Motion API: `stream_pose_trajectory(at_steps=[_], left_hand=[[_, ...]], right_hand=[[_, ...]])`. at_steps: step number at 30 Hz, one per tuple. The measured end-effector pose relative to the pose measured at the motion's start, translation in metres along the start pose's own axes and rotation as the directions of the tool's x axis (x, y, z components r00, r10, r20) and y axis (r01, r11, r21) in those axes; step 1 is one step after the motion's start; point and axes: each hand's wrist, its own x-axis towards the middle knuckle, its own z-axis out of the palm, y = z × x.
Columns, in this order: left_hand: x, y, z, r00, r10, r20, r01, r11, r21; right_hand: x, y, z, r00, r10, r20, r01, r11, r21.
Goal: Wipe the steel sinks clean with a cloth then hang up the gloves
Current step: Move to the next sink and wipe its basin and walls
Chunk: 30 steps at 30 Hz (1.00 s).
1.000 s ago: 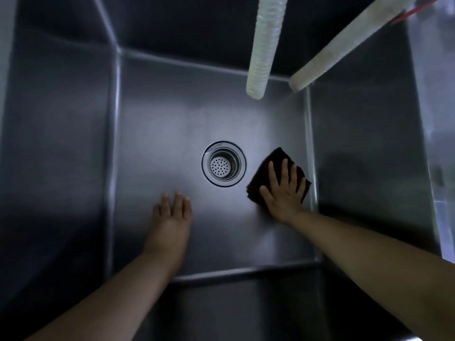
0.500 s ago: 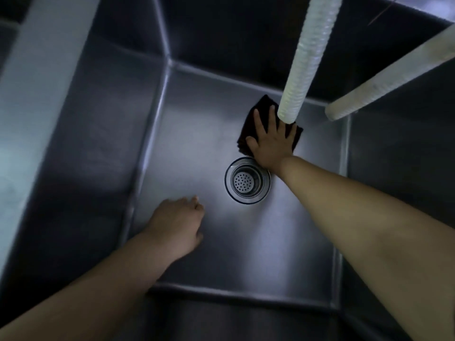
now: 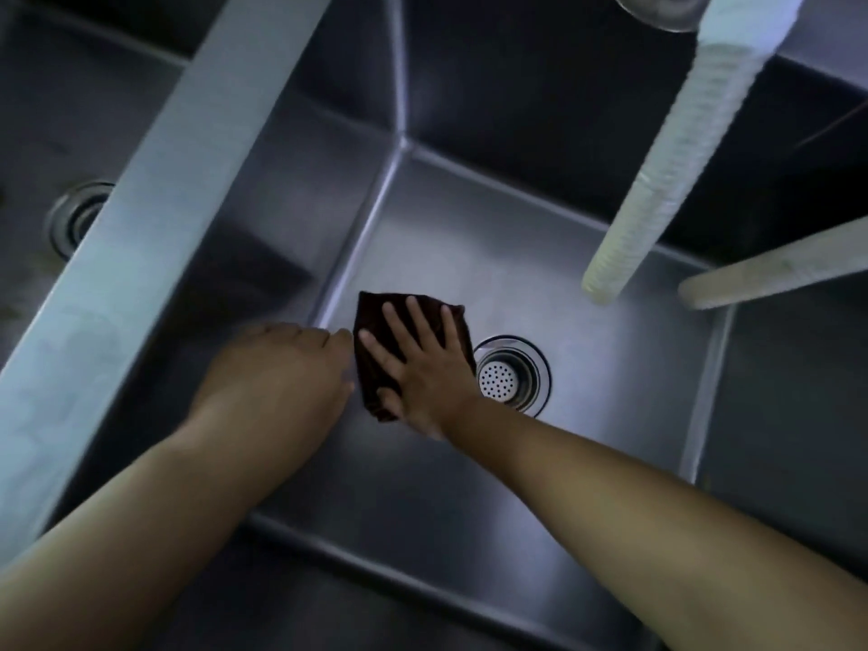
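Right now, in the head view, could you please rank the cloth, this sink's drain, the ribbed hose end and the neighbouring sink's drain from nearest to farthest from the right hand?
1. Cloth: under the right hand.
2. Drain: just right of it.
3. Ribbed hose end: up and right, above the floor.
4. Neighbouring sink's drain: far left, past the divider.

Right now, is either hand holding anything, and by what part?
The right hand presses the dark cloth flat on the sink floor, fingers spread over its middle; no grip. The left hand holds nothing that shows.
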Motion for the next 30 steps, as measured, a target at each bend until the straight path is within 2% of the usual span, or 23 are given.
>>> stream_pose_trajectory(at_steps=[3,12,17,21,23,26,30], left_hand=[[-0.004,0.003,0.014,0.996,-0.02,-0.092,0.012,0.996,-0.094],[0.011,0.001,0.042,0.989,0.035,-0.143,-0.058,0.985,-0.164],[0.012,-0.002,0.05,0.997,0.026,-0.072,-0.037,0.985,-0.167],[0.011,0.0,0.049,1.0,-0.007,0.005,0.008,0.975,-0.223],[0.011,0.001,0.045,1.0,-0.027,-0.007,0.025,0.971,-0.236],[0.011,0.002,0.041,0.999,-0.035,0.009,0.037,0.973,-0.228],[0.012,0.0,0.039,0.99,-0.117,0.082,0.136,0.947,-0.291]], right_hand=[[0.016,0.013,-0.005,1.0,-0.025,-0.017,0.025,1.0,0.0],[0.11,0.089,-0.041,0.975,0.208,-0.078,-0.207,0.978,0.02],[0.125,0.108,-0.047,0.94,0.313,-0.137,-0.308,0.949,0.06],[0.09,0.128,-0.04,0.91,0.365,-0.197,-0.356,0.931,0.081],[0.056,0.149,-0.033,0.889,0.405,-0.214,-0.397,0.914,0.082],[-0.001,0.175,-0.021,0.838,0.521,-0.163,-0.521,0.852,0.051],[-0.077,0.175,-0.009,0.752,0.649,-0.12,-0.624,0.758,0.188]])
